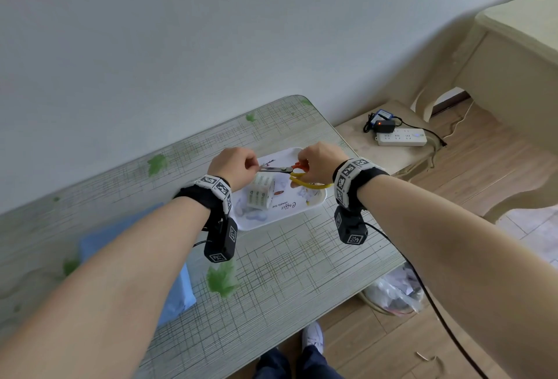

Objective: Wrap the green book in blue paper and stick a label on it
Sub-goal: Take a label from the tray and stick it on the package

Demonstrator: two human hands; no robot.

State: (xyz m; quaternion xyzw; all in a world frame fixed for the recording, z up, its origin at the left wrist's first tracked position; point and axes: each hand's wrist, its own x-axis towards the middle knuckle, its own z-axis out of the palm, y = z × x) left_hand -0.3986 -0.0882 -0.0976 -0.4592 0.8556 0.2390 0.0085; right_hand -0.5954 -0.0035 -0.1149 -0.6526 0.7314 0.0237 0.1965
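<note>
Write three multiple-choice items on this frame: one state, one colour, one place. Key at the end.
1. The right hand:
A) lies flat on the table
B) grips the scissors
C) hangs empty

2. The scissors' handles are:
A) black
B) blue
C) orange and yellow

3. The blue-wrapped package lies:
A) on the table, under the left forearm
B) in the right hand
C) on top of the scissors

Key:
1 B: its fingers curl round the handles.
2 C: an orange loop shows above a yellow one.
3 A: blue paper shows on both sides of the forearm.
</note>
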